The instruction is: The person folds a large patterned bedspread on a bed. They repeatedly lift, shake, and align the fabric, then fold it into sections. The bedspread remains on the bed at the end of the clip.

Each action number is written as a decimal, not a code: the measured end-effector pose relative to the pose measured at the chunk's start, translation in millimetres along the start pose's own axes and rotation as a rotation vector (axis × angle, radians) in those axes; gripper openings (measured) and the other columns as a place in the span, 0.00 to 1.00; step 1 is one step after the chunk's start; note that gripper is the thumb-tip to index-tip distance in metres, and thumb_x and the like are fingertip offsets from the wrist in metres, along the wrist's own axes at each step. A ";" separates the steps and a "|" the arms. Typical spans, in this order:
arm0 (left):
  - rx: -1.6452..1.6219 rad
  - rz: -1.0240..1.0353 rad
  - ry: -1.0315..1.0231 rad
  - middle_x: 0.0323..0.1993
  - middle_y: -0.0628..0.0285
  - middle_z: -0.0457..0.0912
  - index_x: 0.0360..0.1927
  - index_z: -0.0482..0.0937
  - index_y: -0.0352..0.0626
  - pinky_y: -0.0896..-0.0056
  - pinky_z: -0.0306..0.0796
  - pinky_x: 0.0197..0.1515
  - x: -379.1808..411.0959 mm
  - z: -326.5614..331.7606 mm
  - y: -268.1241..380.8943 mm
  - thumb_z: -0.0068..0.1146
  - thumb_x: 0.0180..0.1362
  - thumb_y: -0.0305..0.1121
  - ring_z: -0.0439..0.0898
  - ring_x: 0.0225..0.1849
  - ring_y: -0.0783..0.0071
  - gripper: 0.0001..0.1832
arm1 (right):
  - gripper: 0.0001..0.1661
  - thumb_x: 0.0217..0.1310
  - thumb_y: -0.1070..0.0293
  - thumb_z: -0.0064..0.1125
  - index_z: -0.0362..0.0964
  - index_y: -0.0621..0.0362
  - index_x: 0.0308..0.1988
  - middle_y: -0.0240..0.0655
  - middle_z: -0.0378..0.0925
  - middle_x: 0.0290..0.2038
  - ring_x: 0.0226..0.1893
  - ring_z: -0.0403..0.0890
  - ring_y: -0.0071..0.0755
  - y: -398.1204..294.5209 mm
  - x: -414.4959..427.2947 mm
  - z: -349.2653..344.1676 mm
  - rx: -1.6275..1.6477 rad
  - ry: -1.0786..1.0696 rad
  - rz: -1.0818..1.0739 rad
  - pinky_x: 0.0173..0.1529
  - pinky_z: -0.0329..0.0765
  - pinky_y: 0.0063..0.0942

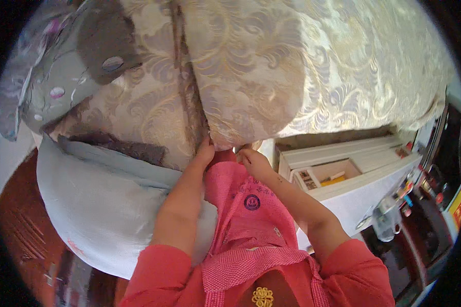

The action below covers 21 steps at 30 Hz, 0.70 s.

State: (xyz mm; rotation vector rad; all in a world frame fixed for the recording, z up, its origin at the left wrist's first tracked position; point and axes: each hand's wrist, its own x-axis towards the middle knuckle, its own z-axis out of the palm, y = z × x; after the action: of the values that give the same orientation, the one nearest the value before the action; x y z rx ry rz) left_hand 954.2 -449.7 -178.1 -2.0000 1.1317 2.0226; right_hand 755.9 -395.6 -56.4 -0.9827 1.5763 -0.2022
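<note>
A large cream quilt or mattress cover (246, 69) with gold and grey leaf patterns fills the upper part of the head view. My left hand (206, 150) grips its near edge, beside a long dark fold or gap. To the right, my right hand (250, 159) has its fingers curled at the same edge, near a bright gap. Exactly what the right fingers pinch is partly hidden. Below the hands hangs the pink checked apron (249, 218) that I wear over red sleeves. A pale blue-grey cloth-covered bundle or cushion (100, 199) lies against my left forearm.
An open white drawer (353, 192) with a small box and yellow items inside stands at the right. Beyond it, a dark glossy surface (426, 230) holds a clear plastic bag (386, 220) and small items. Grey spotted fabric (55, 82) lies upper left, above reddish-brown wood (19, 215).
</note>
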 end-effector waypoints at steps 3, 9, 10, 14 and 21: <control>-0.143 -0.203 -0.026 0.52 0.55 0.72 0.61 0.64 0.44 0.61 0.64 0.56 -22.8 -5.3 22.6 0.45 0.57 0.28 0.70 0.54 0.60 0.25 | 0.14 0.59 0.70 0.47 0.72 0.60 0.45 0.47 0.77 0.39 0.41 0.78 0.49 7.6 -37.9 12.2 0.135 0.099 0.038 0.45 0.74 0.37; -0.933 -0.232 -0.025 0.43 0.59 0.75 0.49 0.72 0.42 0.61 0.66 0.49 3.7 -12.9 -7.1 0.53 0.54 0.31 0.72 0.42 0.65 0.18 | 0.17 0.61 0.66 0.45 0.72 0.59 0.47 0.48 0.78 0.40 0.40 0.79 0.49 54.8 -94.5 66.0 0.494 0.145 0.265 0.45 0.74 0.38; -0.902 -0.252 0.020 0.41 0.59 0.75 0.46 0.73 0.41 0.62 0.66 0.47 1.9 -20.5 -12.1 0.54 0.53 0.31 0.71 0.40 0.65 0.16 | 0.18 0.61 0.65 0.45 0.73 0.58 0.48 0.50 0.78 0.40 0.42 0.78 0.52 64.9 -100.0 79.7 0.589 0.164 0.301 0.46 0.74 0.39; -0.937 -0.270 -0.117 0.35 0.60 0.75 0.40 0.73 0.41 0.65 0.65 0.41 -17.2 -60.7 -15.8 0.55 0.53 0.33 0.69 0.35 0.67 0.12 | 0.17 0.62 0.65 0.45 0.73 0.60 0.46 0.46 0.79 0.37 0.38 0.80 0.46 108.7 -95.4 150.9 0.851 0.359 0.332 0.42 0.75 0.37; -0.976 -0.224 -0.180 0.41 0.58 0.79 0.46 0.73 0.43 0.66 0.75 0.39 4.6 -80.1 -6.5 0.50 0.59 0.43 0.77 0.38 0.65 0.17 | 0.17 0.64 0.63 0.48 0.68 0.58 0.49 0.34 0.77 0.39 0.38 0.77 0.27 100.5 13.9 139.4 1.956 0.446 0.518 0.39 0.74 0.25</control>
State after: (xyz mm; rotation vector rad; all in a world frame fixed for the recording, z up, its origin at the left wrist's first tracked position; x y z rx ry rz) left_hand 1023.7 -490.3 -175.0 -2.0171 -0.2089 2.8252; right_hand 832.2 -288.4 -167.8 1.0207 1.1322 -1.2979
